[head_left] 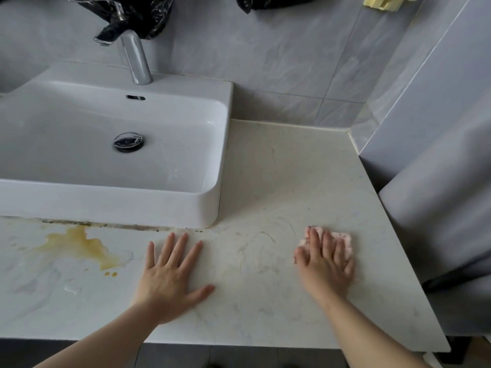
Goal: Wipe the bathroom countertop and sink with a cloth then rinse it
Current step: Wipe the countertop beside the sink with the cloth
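A pale marble countertop [279,181] runs across the view, with a white rectangular sink [106,144] standing on it at the left. My right hand [325,264] lies flat on a small pink cloth [342,239] near the counter's right side, pressing it down; most of the cloth is hidden under my fingers. My left hand [170,274] rests flat on the counter in front of the sink's right corner, fingers spread, holding nothing. A yellow-brown spill [79,244] lies on the counter to the left of my left hand.
A chrome tap [134,59] rises behind the basin, and a chrome drain plug [128,142] sits in its floor. Black plastic bags [125,11] hang on the grey tiled wall. A grey wall panel [438,128] bounds the counter on the right. Dark grime lines the sink's front base.
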`<state>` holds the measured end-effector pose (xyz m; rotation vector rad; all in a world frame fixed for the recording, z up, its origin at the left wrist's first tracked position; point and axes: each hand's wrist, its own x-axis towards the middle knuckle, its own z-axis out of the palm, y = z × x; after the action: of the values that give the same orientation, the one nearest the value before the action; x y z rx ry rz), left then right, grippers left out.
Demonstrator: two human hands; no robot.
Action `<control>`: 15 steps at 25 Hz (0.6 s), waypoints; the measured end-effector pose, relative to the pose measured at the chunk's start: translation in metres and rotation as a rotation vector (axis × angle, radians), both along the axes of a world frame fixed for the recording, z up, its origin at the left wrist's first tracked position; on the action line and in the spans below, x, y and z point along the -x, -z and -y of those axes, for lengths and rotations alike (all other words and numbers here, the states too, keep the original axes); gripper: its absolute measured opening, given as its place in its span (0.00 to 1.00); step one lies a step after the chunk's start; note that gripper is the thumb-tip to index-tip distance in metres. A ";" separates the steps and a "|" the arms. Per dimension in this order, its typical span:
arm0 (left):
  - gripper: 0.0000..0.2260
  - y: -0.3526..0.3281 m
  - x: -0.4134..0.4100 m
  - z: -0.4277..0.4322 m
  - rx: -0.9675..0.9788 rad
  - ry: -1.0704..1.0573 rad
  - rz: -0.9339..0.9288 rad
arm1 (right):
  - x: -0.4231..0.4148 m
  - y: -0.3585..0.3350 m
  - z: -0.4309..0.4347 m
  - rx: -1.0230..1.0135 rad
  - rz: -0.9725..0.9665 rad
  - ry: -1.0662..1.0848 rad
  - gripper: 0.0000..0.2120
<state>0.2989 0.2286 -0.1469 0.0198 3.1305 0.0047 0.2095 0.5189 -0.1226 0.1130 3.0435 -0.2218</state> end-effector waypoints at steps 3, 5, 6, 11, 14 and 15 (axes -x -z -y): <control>0.37 0.002 0.000 0.001 -0.013 -0.002 -0.014 | -0.047 0.013 0.047 0.057 -0.104 -0.328 0.29; 0.38 0.002 0.000 0.002 -0.012 0.005 -0.025 | -0.068 0.011 0.047 0.025 -0.018 -0.617 0.30; 0.37 0.002 0.000 0.002 -0.009 0.008 -0.023 | -0.056 0.009 0.033 -0.040 -0.002 -0.655 0.31; 0.37 0.002 0.002 0.003 -0.001 0.014 -0.016 | 0.027 0.002 0.004 0.019 0.039 0.008 0.28; 0.37 0.000 0.006 0.010 0.001 0.048 0.006 | -0.019 0.014 0.050 0.007 -0.054 -0.353 0.31; 0.36 -0.001 0.006 0.012 0.003 0.059 0.011 | -0.040 0.014 0.056 0.014 -0.074 -0.536 0.31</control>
<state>0.2929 0.2166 -0.1464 0.1121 3.1171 0.0000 0.2500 0.4629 -0.1363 -0.7144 2.9998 -0.2052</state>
